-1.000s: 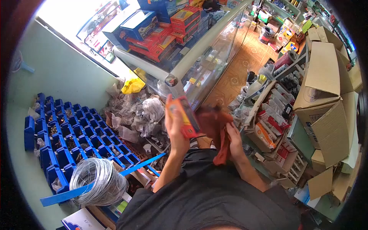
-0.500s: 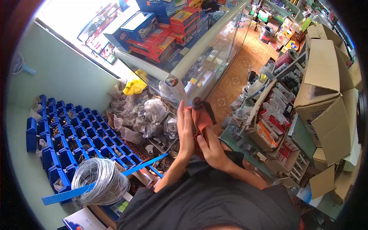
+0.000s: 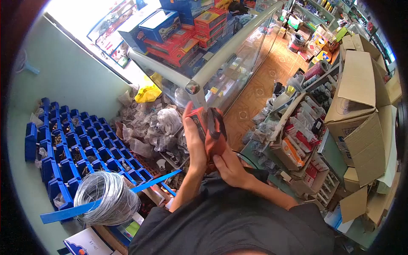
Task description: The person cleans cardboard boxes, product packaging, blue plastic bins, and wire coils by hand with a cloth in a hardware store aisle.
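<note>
A red and black item [image 3: 216, 138], which looks like a cloth or soft case, is held upright between my two hands in front of my chest. My left hand [image 3: 194, 138] supports its left side, with the fingers pointing up along a small red box-like part [image 3: 196, 118]. Lower on the right side, my right hand [image 3: 229, 167] grips it, thumb on the front and the other fingers partly hidden behind it.
Blue parts bins [image 3: 78, 146] and a wire coil [image 3: 106, 198] are at the left. A glass display case [image 3: 238, 68] with red boxes [image 3: 176, 49] stands ahead. Bagged items [image 3: 146, 123] lie beside it. Cardboard boxes [image 3: 357, 80] and shelves line the right.
My left hand has shifted left and down, and more of the red item's front shows between my hands. My right hand has moved slightly left. The view has shifted a little.
</note>
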A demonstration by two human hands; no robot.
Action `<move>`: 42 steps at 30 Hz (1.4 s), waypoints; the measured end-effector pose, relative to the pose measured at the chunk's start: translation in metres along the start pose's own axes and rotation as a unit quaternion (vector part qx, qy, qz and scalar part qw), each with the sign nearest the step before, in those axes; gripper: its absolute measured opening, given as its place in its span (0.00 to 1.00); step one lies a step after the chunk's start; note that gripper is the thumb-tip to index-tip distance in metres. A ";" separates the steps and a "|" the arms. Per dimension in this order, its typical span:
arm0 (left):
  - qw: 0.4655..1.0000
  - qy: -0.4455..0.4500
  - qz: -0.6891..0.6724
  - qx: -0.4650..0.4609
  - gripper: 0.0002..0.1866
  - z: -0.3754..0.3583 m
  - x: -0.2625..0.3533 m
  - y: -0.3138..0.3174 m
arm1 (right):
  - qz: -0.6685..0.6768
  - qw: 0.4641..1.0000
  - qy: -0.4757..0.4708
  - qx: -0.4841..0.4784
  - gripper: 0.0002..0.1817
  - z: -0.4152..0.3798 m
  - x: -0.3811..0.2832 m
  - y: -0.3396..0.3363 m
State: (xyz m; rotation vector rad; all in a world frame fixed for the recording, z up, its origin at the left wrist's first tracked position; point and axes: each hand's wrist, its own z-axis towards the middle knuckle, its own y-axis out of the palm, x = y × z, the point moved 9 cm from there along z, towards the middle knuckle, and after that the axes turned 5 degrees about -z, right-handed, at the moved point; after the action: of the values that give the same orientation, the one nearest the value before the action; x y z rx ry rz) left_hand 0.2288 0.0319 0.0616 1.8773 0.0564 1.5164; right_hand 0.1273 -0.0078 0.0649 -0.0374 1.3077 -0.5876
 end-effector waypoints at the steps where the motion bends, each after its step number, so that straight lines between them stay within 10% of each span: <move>1: 1.000 0.014 0.017 -0.010 0.36 0.001 -0.001 -0.002 | 0.025 1.000 -0.009 0.008 0.32 0.005 -0.005 -0.005; 9: 0.940 0.148 0.272 -0.144 0.41 -0.028 0.006 0.024 | 0.128 0.957 0.170 0.197 0.26 0.013 0.048 -0.034; 10: 0.922 0.174 0.288 -0.192 0.39 -0.041 0.005 0.033 | 0.401 0.849 0.271 0.212 0.27 -0.001 0.102 -0.013; 12: 0.906 0.183 0.292 -0.248 0.38 -0.061 -0.003 0.049 | 0.375 0.866 0.290 0.157 0.27 -0.002 0.110 -0.039; 17: 0.990 0.051 0.134 0.009 0.26 -0.026 -0.013 0.011 | 0.338 0.918 0.136 0.159 0.25 0.003 0.049 -0.051; 25: 0.976 0.083 0.203 0.008 0.23 -0.036 -0.009 0.002 | 0.240 0.944 0.219 0.060 0.23 0.007 0.054 -0.027; 33: 0.998 0.030 0.007 0.063 0.33 0.002 0.010 -0.017 | -0.046 0.998 -0.040 0.035 0.23 0.009 0.007 -0.014; 36: 0.983 0.051 0.176 0.010 0.35 -0.015 0.001 -0.011 | 0.136 0.985 0.087 0.057 0.23 0.033 0.016 -0.032; 39: 0.989 0.054 0.138 0.030 0.34 -0.004 -0.001 -0.025 | -0.003 0.996 -0.002 0.088 0.21 0.021 -0.002 -0.029; 42: 0.997 0.015 0.027 0.076 0.36 0.008 0.017 -0.043 | 0.249 0.934 0.252 -0.047 0.17 -0.028 0.026 0.002</move>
State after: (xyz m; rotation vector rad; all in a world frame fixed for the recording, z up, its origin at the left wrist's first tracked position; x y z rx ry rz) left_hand 0.2570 0.0677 0.0516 1.9904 0.1397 1.6159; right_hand 0.1064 -0.0090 0.0333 0.3819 1.7638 -0.0925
